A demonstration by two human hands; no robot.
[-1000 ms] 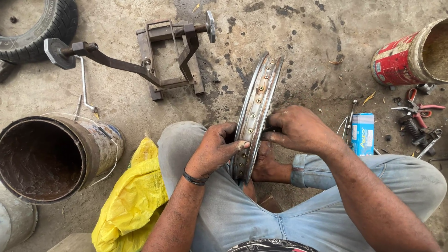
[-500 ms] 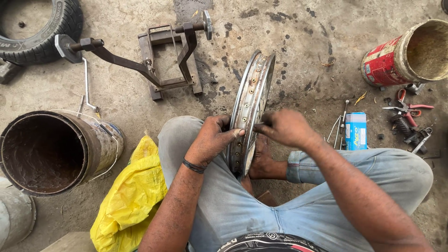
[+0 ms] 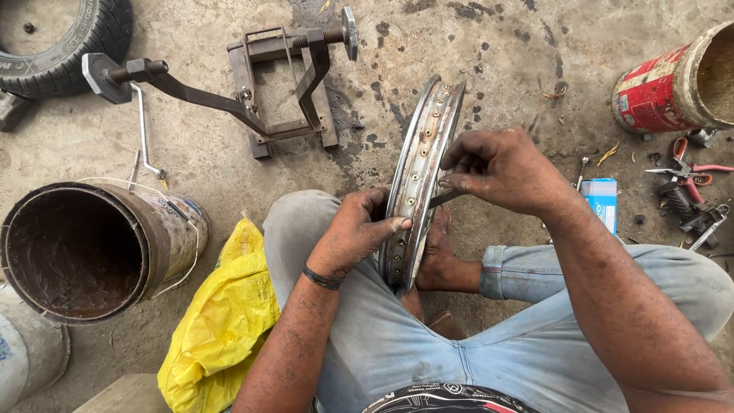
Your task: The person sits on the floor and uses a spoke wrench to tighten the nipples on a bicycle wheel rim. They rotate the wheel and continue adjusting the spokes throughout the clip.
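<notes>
A bare metal wheel rim [image 3: 425, 153] with spoke holes stands upright on edge between my legs, resting against my bare foot [image 3: 437, 256]. My left hand [image 3: 353, 233] grips the rim's near left side, thumb across its channel. My right hand [image 3: 501, 168] is above and to the right of it, pinching a thin dark metal piece [image 3: 445, 199] whose tip touches the rim's inner face. I sit on the concrete floor in pale jeans.
A rusty wheel stand [image 3: 267, 84] lies ahead. A tyre [image 3: 65, 38] is at top left, a rusty drum [image 3: 92, 248] and a yellow plastic bag [image 3: 222, 321] at left. At right are a red can [image 3: 673, 88], a blue box [image 3: 602, 203] and red-handled pliers [image 3: 688, 172].
My right hand has lifted off the rim's right side and now holds a thin metal piece against it. The left hand keeps its grip. The view has shifted slightly.
</notes>
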